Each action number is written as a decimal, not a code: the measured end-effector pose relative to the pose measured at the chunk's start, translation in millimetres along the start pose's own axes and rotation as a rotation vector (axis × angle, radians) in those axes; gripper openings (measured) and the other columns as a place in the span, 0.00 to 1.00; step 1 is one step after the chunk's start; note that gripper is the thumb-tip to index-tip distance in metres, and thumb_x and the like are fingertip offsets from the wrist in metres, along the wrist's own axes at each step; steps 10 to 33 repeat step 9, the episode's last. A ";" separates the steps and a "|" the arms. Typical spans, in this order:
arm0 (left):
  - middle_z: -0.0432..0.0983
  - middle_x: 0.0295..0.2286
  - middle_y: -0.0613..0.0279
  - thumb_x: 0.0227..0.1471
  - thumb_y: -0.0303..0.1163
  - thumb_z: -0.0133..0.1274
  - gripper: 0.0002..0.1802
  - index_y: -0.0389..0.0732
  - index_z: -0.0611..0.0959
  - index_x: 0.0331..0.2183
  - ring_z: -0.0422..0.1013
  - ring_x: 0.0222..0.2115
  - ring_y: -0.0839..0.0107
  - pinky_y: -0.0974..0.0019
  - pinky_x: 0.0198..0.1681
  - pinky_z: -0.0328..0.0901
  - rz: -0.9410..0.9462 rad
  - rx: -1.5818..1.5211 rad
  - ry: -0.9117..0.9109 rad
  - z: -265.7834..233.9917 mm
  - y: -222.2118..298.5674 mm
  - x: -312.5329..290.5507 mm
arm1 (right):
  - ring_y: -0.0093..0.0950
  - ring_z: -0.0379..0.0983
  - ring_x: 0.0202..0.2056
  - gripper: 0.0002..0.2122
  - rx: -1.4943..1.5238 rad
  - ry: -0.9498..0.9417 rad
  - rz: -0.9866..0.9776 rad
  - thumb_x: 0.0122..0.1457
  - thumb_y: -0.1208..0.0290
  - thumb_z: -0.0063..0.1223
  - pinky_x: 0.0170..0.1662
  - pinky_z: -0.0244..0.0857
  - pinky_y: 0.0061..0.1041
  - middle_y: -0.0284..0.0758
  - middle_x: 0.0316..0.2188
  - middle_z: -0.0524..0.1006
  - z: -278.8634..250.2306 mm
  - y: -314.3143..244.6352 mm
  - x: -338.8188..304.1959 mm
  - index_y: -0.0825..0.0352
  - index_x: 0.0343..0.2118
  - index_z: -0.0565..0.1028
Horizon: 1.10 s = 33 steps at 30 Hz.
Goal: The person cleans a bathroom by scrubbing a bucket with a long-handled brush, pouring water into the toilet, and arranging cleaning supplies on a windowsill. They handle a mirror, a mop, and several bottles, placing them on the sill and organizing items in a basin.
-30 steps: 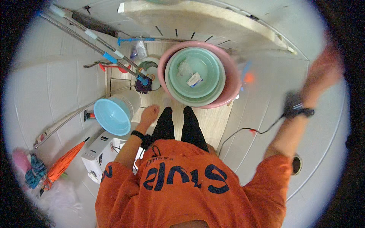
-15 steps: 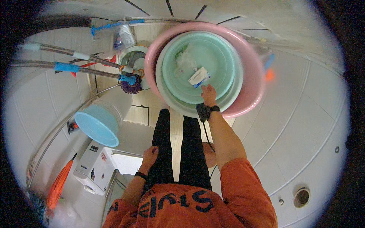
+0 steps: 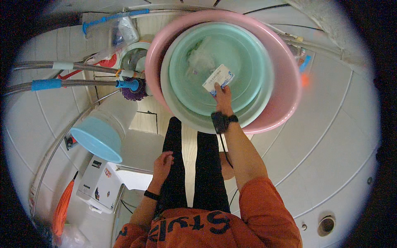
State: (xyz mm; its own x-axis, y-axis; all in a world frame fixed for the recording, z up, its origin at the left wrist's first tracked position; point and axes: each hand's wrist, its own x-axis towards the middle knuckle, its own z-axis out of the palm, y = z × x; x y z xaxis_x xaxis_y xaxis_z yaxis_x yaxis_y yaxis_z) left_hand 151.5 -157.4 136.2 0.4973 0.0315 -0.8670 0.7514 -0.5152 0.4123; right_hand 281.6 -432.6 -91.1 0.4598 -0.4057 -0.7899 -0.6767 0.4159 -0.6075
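Observation:
My right hand (image 3: pixel 223 101) reaches over the green basin (image 3: pixel 248 49), thumb and fingers gripping the lower end of a small white-and-blue box (image 3: pixel 218 78). The box is tilted over the basin. Beside it in the basin lies a crumpled clear plastic bag (image 3: pixel 201 60) with something green in it. The green basin rests inside a paler basin (image 3: pixel 266 78), which sits in a large pink tub (image 3: pixel 285 87). Down by my left thigh, my left hand (image 3: pixel 163 164) hangs with loosely bent fingers, slightly apart, and nothing visible in it.
Mop handles (image 3: pixel 78 82) reach in from the left to a purple mop head (image 3: pixel 134 90). A light-blue basin (image 3: pixel 97 140) stands on the left, above a white box-shaped appliance (image 3: pixel 99 184). A folded orange umbrella (image 3: pixel 64 206) leans at lower left. A drain opening (image 3: pixel 326 225) shows at lower right.
My right hand has moved onto the box and taken hold of it, tilting it a little. My left hand's fingers have loosened slightly. The whole view has shifted a little.

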 end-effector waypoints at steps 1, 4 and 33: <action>0.77 0.27 0.58 0.56 0.25 0.49 0.10 0.35 0.79 0.41 0.73 0.26 0.70 0.69 0.33 0.69 0.006 -0.046 0.010 0.2 22.1 5.7 | 0.25 0.69 0.30 0.13 0.011 -0.038 -0.090 0.57 0.64 0.56 0.34 0.64 0.28 0.38 0.28 0.74 0.8 -15.6 -15.8 0.69 0.37 0.73; 0.76 0.35 0.54 0.55 0.25 0.50 0.13 0.37 0.78 0.44 0.73 0.33 0.67 0.68 0.37 0.68 0.342 0.027 0.110 3.0 85.4 32.7 | 0.24 0.68 0.28 0.11 -0.105 -0.123 -0.290 0.56 0.66 0.57 0.32 0.63 0.27 0.38 0.26 0.73 1.4 -50.6 -65.1 0.67 0.36 0.72; 0.66 0.54 0.55 0.55 0.32 0.53 0.26 0.44 0.69 0.56 0.62 0.55 0.63 0.59 0.56 0.58 0.343 -0.012 0.071 27.0 165.8 70.2 | 0.30 0.73 0.30 0.15 -0.490 -0.119 -0.318 0.52 0.65 0.61 0.37 0.67 0.28 0.40 0.30 0.77 9.2 -68.5 -136.9 0.66 0.40 0.72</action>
